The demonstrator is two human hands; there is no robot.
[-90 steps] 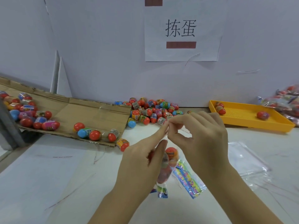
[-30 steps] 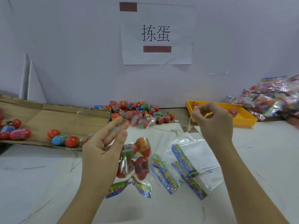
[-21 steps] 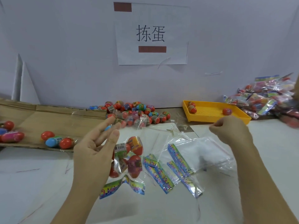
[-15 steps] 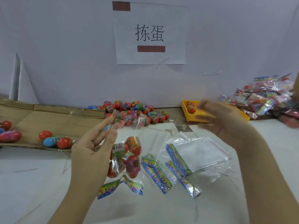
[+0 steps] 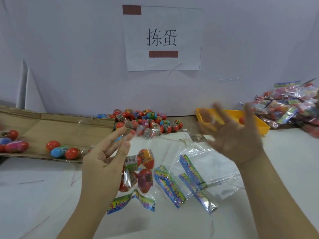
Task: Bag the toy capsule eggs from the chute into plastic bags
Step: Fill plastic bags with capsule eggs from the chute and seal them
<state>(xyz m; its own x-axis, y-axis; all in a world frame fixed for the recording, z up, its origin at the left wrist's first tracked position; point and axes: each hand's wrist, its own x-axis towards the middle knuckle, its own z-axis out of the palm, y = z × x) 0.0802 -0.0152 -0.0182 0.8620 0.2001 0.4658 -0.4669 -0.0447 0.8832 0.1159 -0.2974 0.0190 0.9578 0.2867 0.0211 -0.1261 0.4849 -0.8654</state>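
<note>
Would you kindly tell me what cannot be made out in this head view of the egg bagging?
In the head view:
Blurred by motion: right hand, fingers spread, fingertips indistinct.
Partly covered: filled bag, behind the left hand holding it, so its egg count is unclear.
Partly hidden: yellow tray, behind the right hand.
Cut by the right edge and blurred: pile of bags.
Cut by the left edge: cardboard chute.

bare table [image 5: 43, 195] left of bags [image 5: 189, 178]

Egg-filled bag [image 5: 139, 173] (header [image 5: 131, 202] downward)
</note>
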